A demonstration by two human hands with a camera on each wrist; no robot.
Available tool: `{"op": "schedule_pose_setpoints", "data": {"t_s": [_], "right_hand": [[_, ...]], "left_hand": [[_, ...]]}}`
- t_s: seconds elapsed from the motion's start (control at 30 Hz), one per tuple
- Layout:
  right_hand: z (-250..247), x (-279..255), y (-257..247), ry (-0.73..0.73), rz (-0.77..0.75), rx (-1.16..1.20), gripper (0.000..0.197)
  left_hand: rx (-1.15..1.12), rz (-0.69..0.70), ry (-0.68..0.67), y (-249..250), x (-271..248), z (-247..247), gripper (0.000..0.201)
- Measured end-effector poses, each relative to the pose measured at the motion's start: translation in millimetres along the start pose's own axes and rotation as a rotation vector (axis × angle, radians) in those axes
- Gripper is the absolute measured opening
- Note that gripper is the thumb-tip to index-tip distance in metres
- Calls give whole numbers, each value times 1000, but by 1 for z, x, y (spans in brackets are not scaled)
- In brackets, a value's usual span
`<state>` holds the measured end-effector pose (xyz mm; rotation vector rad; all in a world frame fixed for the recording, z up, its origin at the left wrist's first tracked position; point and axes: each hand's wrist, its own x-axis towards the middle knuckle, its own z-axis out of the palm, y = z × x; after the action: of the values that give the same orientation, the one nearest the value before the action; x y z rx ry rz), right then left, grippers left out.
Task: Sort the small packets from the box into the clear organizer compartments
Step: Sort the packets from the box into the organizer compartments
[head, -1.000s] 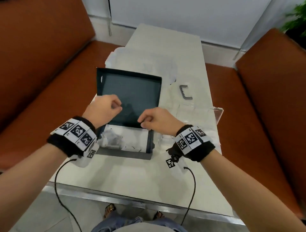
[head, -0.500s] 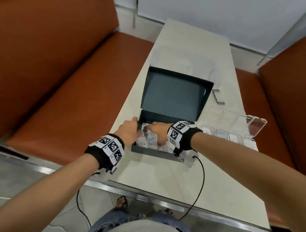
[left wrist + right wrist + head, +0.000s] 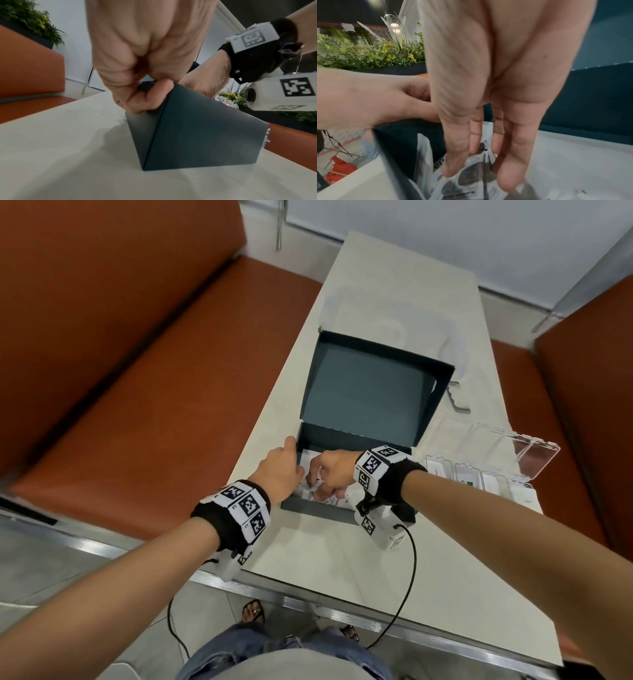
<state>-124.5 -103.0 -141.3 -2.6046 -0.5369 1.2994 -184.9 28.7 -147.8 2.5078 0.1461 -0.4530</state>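
Observation:
A dark teal box (image 3: 310,510) stands on the table's near part with its lid (image 3: 368,393) swung back. White printed packets (image 3: 308,493) lie inside it. My left hand (image 3: 289,463) pinches the box's left wall near the corner, thumb outside (image 3: 145,104), fingers inside. My right hand (image 3: 320,486) reaches down into the box. Its thumb and fingers close on a small packet (image 3: 467,185) from both sides. The clear organizer (image 3: 479,479) lies right of the box, its lid (image 3: 503,445) open, with packets in some compartments.
A dark metal bracket (image 3: 457,402) lies behind the organizer. Crumpled clear plastic (image 3: 363,316) sits beyond the box lid. Orange benches (image 3: 154,371) flank the table on both sides. The table's metal front edge (image 3: 342,614) runs close to my knees. Wrist cables hang over it.
Both hands came down from the raised lid to the box base. The left took hold of the wall; the right went in among the packets. My head view swung left.

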Motion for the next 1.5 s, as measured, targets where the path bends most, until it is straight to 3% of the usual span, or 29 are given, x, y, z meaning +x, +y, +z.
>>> {"op": "schedule_pose_setpoints", "data": {"t_s": [0.07,0.2,0.53,0.63,0.7,0.8,0.93,1.0,1.07,1.13,1.33,1.4,1.5], "right_hand": [[2,0,-3,32,-4,2,29],[6,1,-8,72,-5,-27,49],[0,-5,-6,143,-7,81,56],[-9,-15,3,200,-20,175,45],[-15,-25,9,235,-34,268,32],[-24,-43,17,285,-58,438,21],[-32,-70,27,422,-132,773,22],[-33,-84,31,491,-200,944,19],[-33,-97,34,541,-269,1083,21],[-31,-109,35,564,-327,1165,26],[-23,-142,48,732,-425,1163,29],[-20,-152,59,811,-433,1140,28],[-18,-165,83,859,-367,1115,23]], "left_hand": [[-7,-2,-5,0,1,1,28],[-19,5,-4,-2,2,2,27],[-20,17,-5,-6,4,2,26],[-13,20,-40,-12,9,-2,28],[-21,21,-54,-15,12,-8,41],[-51,70,65,-14,13,-22,50],[-196,257,295,5,12,-46,38],[-339,322,312,22,9,-56,36],[-555,336,228,41,2,-61,31],[-769,313,48,63,-6,-57,29],[-1332,113,-580,106,-11,-31,80],[-1379,92,-668,115,-10,-24,86],[-1320,103,-673,134,-8,-14,89]]}}
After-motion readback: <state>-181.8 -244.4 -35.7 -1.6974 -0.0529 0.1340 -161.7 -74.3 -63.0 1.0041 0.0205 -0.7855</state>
